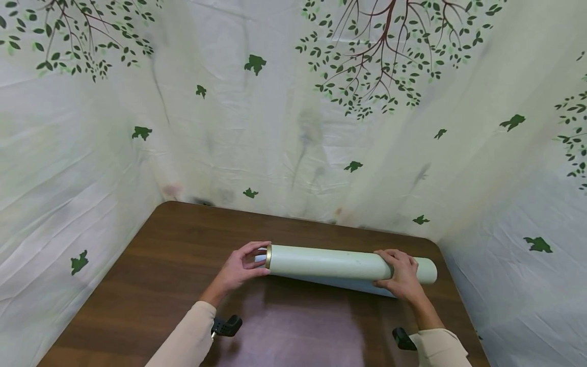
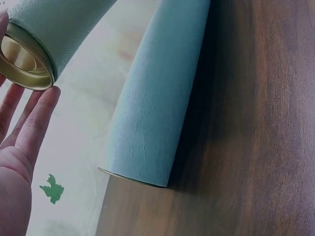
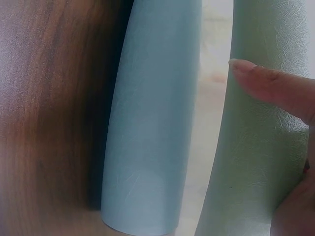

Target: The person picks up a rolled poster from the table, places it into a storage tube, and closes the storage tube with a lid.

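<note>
**Both hands on the pale green tube, second tube on the tabletop**

You held the pale green tube lengthwise above the brown tabletop, roughly level, running left to right in front of you. Your right hand gripped it near its right end, fingers curled over the textured surface. Your left hand sat at the tube's left end, where the gold cap closes it; thumb and fingers curved around that end. From the left wrist view those fingers looked fairly straight just beside the gold rim, and I could not tell whether they actually touched it.

A second, light blue tube lay flat on the tabletop just under and behind the held one, apart from it. White cloth with green leaf print hung behind and at both sides.
</note>
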A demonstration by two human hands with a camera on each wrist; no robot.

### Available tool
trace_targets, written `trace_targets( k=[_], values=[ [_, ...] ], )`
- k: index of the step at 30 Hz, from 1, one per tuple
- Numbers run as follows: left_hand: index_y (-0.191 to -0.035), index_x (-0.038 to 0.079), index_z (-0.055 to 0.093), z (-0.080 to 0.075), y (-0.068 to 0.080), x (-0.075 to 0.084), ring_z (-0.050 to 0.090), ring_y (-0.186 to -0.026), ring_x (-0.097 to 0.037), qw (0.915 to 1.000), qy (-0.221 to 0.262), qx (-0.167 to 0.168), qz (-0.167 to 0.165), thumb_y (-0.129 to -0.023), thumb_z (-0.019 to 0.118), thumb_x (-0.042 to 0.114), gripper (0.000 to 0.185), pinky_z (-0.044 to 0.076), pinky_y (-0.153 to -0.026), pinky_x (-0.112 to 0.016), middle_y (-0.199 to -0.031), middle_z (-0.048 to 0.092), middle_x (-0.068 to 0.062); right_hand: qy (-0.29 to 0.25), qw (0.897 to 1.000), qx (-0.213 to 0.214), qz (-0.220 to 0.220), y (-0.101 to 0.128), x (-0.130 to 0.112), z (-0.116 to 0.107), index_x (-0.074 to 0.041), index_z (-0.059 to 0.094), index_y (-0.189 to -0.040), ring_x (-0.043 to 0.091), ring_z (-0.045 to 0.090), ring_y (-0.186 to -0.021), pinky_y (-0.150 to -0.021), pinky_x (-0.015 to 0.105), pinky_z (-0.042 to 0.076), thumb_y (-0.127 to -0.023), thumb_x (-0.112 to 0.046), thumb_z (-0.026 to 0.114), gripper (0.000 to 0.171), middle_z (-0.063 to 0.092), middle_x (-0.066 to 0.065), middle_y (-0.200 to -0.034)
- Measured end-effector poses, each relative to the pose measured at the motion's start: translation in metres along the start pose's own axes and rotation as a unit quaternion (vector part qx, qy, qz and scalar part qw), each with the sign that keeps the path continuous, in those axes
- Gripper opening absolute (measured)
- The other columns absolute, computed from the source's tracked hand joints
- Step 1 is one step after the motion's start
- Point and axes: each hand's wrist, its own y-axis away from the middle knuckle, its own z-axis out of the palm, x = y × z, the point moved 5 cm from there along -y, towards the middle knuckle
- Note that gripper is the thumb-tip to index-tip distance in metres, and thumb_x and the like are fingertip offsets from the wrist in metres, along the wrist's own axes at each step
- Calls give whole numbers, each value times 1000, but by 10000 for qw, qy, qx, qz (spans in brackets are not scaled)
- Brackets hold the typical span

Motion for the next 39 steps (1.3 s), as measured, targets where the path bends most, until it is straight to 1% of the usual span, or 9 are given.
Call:
trace_targets(
  k=[3, 7, 12, 20, 24, 29, 33, 36, 39],
  values=[
    [-133, -10, 48, 1, 0, 0, 55, -115, -19, 10000, -28, -17, -20, -77, 76, -4, 63, 48, -93, -40, -135, 45, -27, 3, 10000, 14, 10, 0, -1, 0, -5, 65, -121, 41, 47, -111, -94, 61, 18, -54, -7, 93, 72, 58, 17, -114],
    [-133, -10, 48, 1, 0, 0, 54, -116, -19, 10000, -2, 1, -32, -76, 77, -5, 64, 48, -93, -42, -135, 45, -27, 6, 10000, 27, 17, 0, 0, -1, -5, 65, -120, 41, 47, -111, -94, 60, 18, -54, -7, 93, 72, 58, 17, -113],
    [-133, -10, 47, 2, 0, 1, 53, -118, -19, 10000, 74, 22, 2, -76, 76, -7, 64, 48, -94, -37, -136, 43, -29, 25, 10000, 8, -8, -1, 0, -1, -5, 65, -120, 41, 47, -111, -94, 60, 18, -54, -8, 93, 72, 58, 17, -113],
    [-136, -14, 43, 2, 1, 0, 53, -119, -5, 9991, 431, -3, -60, -78, 75, -4, 66, 47, -93, -28, -141, 39, -34, 75, 10000, -8, -19, -4, -1, -2, -5, 65, -121, 41, 47, -110, -93, 60, 19, -53, -9, 93, 73, 58, 17, -113],
    [-135, -17, 41, 2, 3, -2, 52, -120, -7, 9989, 472, 9, -13, -78, 74, -6, 67, 47, -92, -27, -142, 36, -36, 75, 9999, -110, 26, -4, -2, -1, -5, 65, -121, 41, 47, -110, -93, 60, 19, -55, -10, 93, 72, 57, 17, -113],
    [-137, -16, 39, 3, 3, -5, 54, -119, -13, 9989, 454, -5, -66, -79, 75, -2, 69, 49, -91, -28, -141, 36, -37, 99, 9996, -217, 141, -4, -1, 0, -5, 65, -122, 40, 48, -109, -93, 60, 19, -55, -11, 93, 73, 57, 17, -113],
    [-137, -14, 41, 1, 3, -3, 55, -118, -16, 9990, 401, 16, -173, -78, 75, -3, 69, 49, -90, -29, -142, 38, -34, 112, 9996, -244, 21, -4, -3, -1, -5, 65, -121, 39, 51, -106, -94, 58, 21, -54, -12, 94, 74, 58, 16, -112],
    [-137, -12, 43, -1, 3, -2, 55, -118, -19, 9991, 318, 21, -286, -78, 76, -3, 69, 49, -91, -29, -143, 38, -31, 166, 9994, -260, -131, -5, -4, -2, -5, 66, -120, 37, 54, -102, -95, 57, 26, -53, -13, 94, 73, 60, 14, -109],
    [-138, -11, 43, -2, 3, -3, 55, -118, -23, 9989, 285, 18, -385, -78, 76, -2, 69, 49, -90, -29, -144, 39, -29, 236, 9988, -319, -281, -5, -6, -2, -6, 66, -118, 35, 57, -96, -88, 54, 39, -52, -15, 95, 72, 61, 13, -107]
  ],
)
